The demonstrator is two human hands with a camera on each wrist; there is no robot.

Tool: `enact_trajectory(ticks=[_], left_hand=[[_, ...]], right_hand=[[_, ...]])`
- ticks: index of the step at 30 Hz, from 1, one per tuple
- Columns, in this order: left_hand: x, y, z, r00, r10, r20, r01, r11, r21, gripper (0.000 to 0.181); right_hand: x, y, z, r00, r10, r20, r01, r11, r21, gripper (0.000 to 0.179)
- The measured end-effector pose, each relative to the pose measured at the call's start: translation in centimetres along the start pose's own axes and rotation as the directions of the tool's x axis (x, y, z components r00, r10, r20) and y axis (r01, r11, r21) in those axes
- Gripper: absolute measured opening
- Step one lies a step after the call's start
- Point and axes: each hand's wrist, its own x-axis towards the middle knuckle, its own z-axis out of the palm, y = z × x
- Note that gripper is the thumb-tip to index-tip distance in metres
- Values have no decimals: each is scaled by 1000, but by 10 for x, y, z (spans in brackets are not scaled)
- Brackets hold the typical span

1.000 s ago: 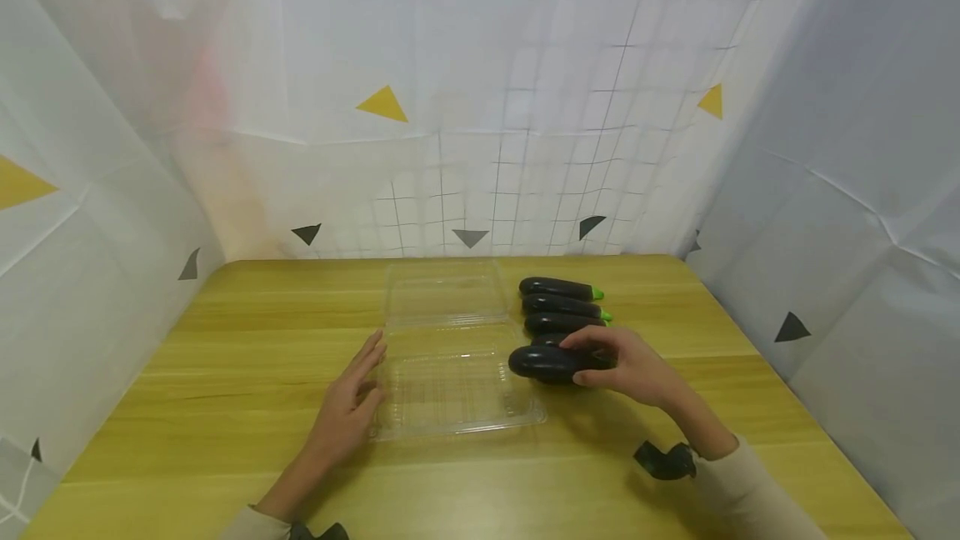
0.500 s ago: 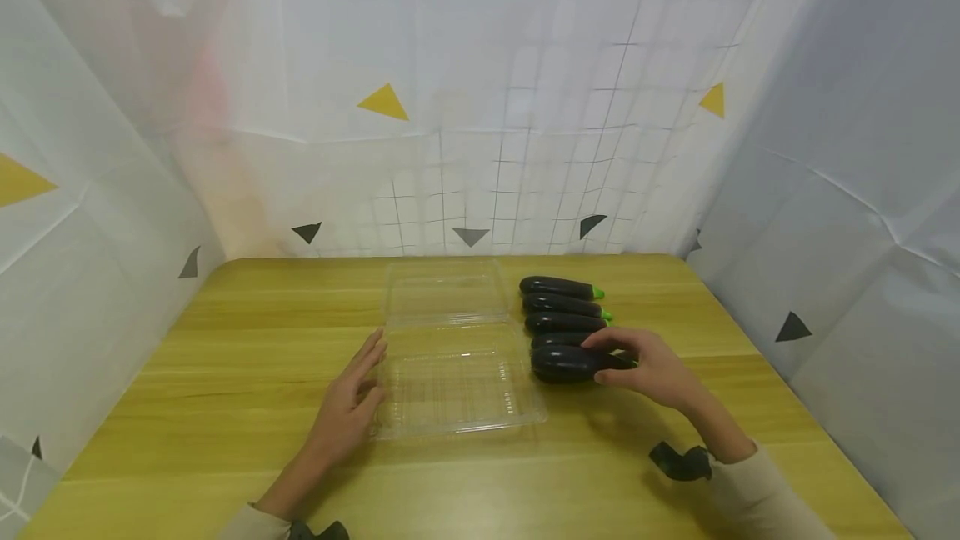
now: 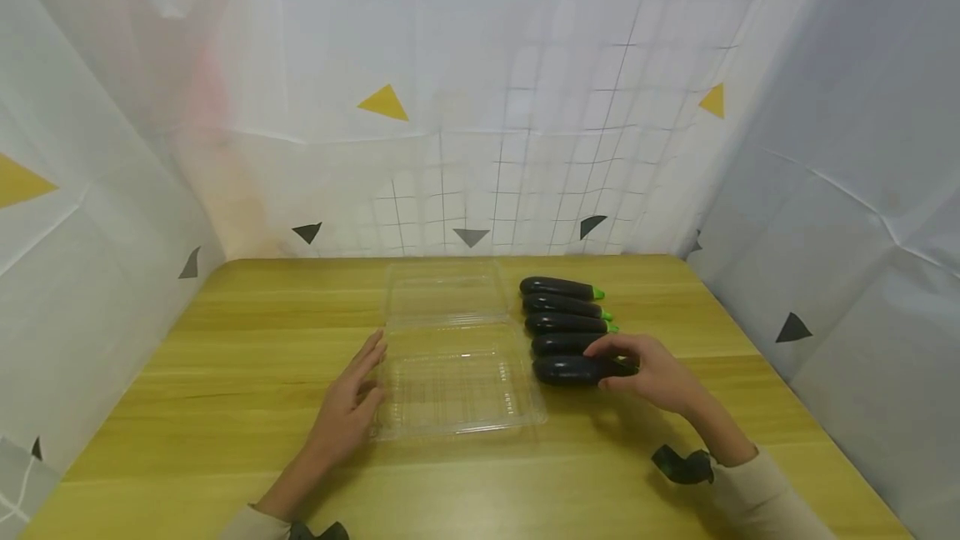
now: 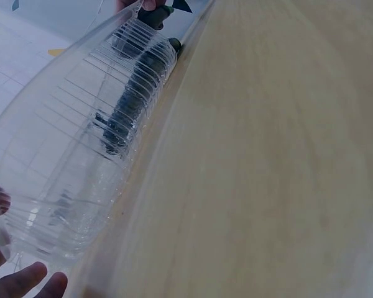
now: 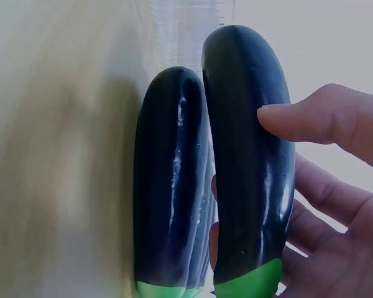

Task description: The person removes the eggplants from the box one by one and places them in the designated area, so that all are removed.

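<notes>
My right hand [image 3: 652, 369] holds a dark purple eggplant [image 3: 567, 370] with a green stem end, nearest me in a row of several eggplants. In the right wrist view, the thumb presses one side of the held eggplant [image 5: 245, 155] and fingers reach round the other. Close beside it lies another eggplant [image 5: 171, 186]. My left hand [image 3: 348, 411] rests at the left edge of an open clear plastic clamshell container [image 3: 457, 429], fingers fairly straight along its rim. In the left wrist view, fingertips [image 4: 25, 280] show right by the container's wall [image 4: 62, 143].
The container's lid [image 3: 446, 290] lies folded back toward the rear wall. Farther eggplants [image 3: 555, 287] lie side by side to its right, stems pointing right. White sheeting [image 3: 480, 65] surrounds the wooden table [image 3: 247, 382] at the back and sides.
My right hand has moved right with the eggplant, away from the container, and then slightly down. More of the eggplant behind it shows now. The left hand and container have stayed put.
</notes>
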Motion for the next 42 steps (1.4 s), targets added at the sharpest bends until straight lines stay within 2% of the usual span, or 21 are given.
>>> enact_trajectory(ticks=[17, 26, 30, 37, 42], left_hand=[[0, -2, 0, 1000, -3, 4, 3, 1000, 15, 68], [0, -1, -1, 1000, -11, -3, 11, 1000, 29, 68], [0, -1, -1, 1000, -3, -6, 3, 1000, 29, 69], [-1, -1, -1, 1000, -7, -4, 7, 999, 32, 69], [0, -1, 0, 1000, -6, -3, 6, 999, 31, 68]], right_hand=[[-6, 10, 6, 998, 39, 59, -36, 999, -40, 38], [-5, 13, 6, 995, 22, 95, -19, 999, -35, 38], [-5, 13, 6, 992, 6, 125, 2, 998, -65, 39], [-6, 11, 6, 989, -27, 148, 54, 983, -178, 39], [-7, 10, 5, 986, -24, 166, 56, 980, -190, 39]])
